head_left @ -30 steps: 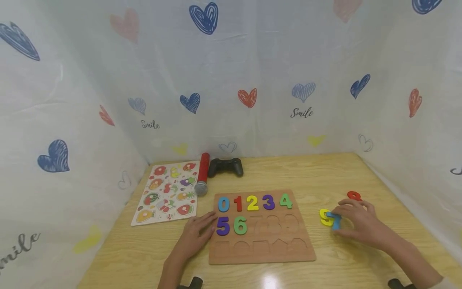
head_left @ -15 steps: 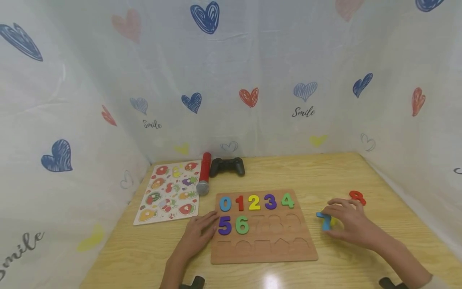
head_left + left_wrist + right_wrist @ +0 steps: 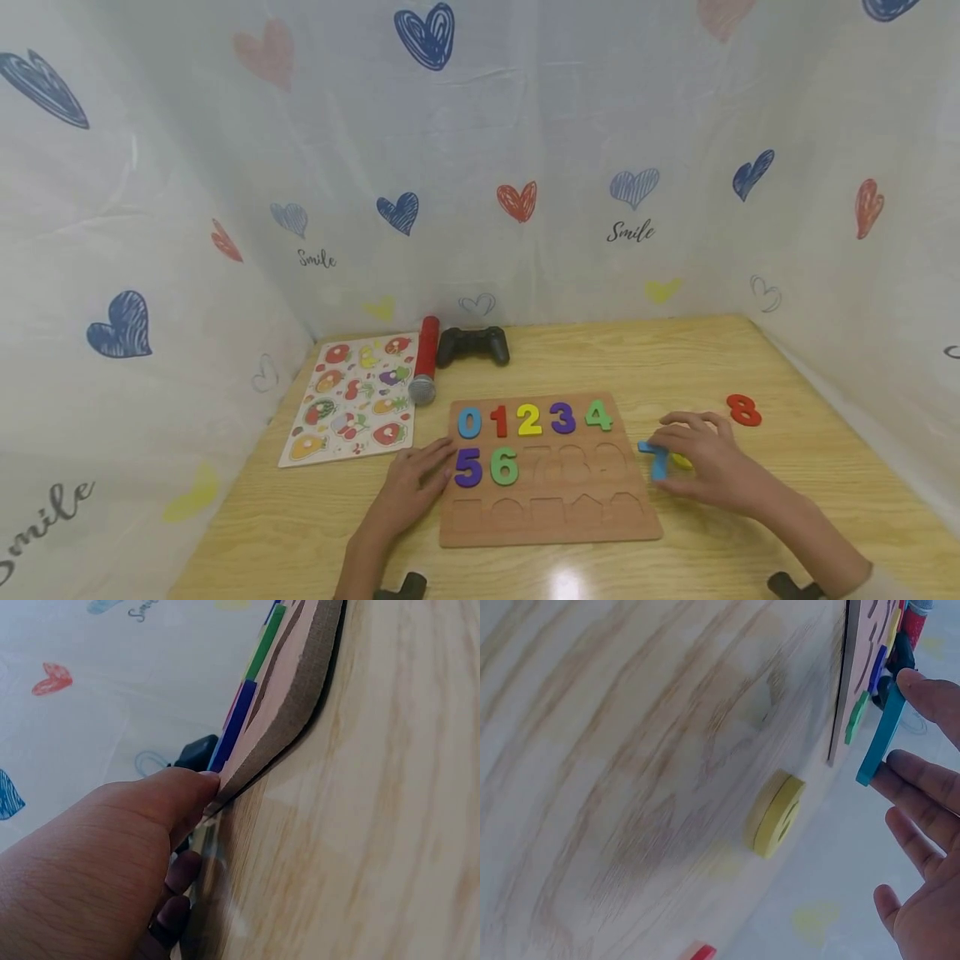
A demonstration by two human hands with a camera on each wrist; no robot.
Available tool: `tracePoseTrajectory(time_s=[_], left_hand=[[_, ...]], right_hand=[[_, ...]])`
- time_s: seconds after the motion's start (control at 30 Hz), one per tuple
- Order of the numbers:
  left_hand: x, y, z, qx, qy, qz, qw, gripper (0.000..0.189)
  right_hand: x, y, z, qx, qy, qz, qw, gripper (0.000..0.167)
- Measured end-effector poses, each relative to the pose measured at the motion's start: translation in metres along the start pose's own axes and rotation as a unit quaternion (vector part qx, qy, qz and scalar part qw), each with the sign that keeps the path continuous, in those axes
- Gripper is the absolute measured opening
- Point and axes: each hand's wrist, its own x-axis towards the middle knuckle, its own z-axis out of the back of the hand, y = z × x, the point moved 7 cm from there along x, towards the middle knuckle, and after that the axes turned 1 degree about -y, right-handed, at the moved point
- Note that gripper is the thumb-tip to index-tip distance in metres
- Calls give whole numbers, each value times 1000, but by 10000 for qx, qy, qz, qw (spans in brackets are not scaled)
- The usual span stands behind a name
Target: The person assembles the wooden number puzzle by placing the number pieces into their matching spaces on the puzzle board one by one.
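Number board (image 3: 551,533): We see it lying flat on the bench (image 3: 285,533), and we place everything else by it.
Right hand (image 3: 703,462): We find it off the board's right edge, its grip pinching the blue 7 (image 3: 658,463) between thumb and fingers.
Blue 7: We see it just beside the board's right edge, level with the second row, held above the bench in the right wrist view.
Left hand (image 3: 411,483): We find it at the board's left edge, its grip loosely spread, the thumb touching that edge near the purple 5 (image 3: 468,467).
Top row: We read, from the board's left, blue 0 (image 3: 468,422), red 1 (image 3: 498,421), yellow 2 (image 3: 529,420), purple 3 (image 3: 562,417) and green 4 (image 3: 598,415).
Second row: We see the purple 5 and green 6 (image 3: 504,466) at the board's left, then cut number outlines (image 3: 573,464).
Yellow piece (image 3: 780,817): We spot it on the bench, right of the board; the right hand partly hides it in the head view.
Red 8 (image 3: 744,410): We see it farther right of the board, on the bench.
Controller (image 3: 472,344): We see it black, behind the board.
Microphone (image 3: 425,358): We see it red, behind the board's left corner.
Fruit board (image 3: 348,400): We find it left of the number board, reaching farther back.
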Motion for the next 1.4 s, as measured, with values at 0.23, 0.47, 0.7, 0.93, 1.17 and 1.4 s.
tracePoseTrajectory(time_s=[0.23, 0.47, 0.7, 0.93, 1.17, 1.4], left_hand=[[0, 0, -1, 8, 54, -35, 10000, 38], [0, 0, 0, -17, -39, -78, 10000, 38], [0, 3, -2, 49, 0, 73, 10000, 38], [1, 4, -2, 23, 59, 125, 9999, 38], [1, 4, -2, -10, 87, 155, 9998, 39], [1, 4, -2, -37, 91, 117, 9999, 38]], right_hand=[[3, 7, -6, 50, 49, -1, 10000, 45], [7, 15, -10, 84, 28, 121, 9999, 44], [10, 19, -12, 140, 60, 172, 9997, 44], [17, 26, -16, 87, 15, 339, 9994, 47], [21, 28, -22, 149, 123, 198, 9996, 48], [24, 32, -24, 176, 110, 309, 9993, 50]])
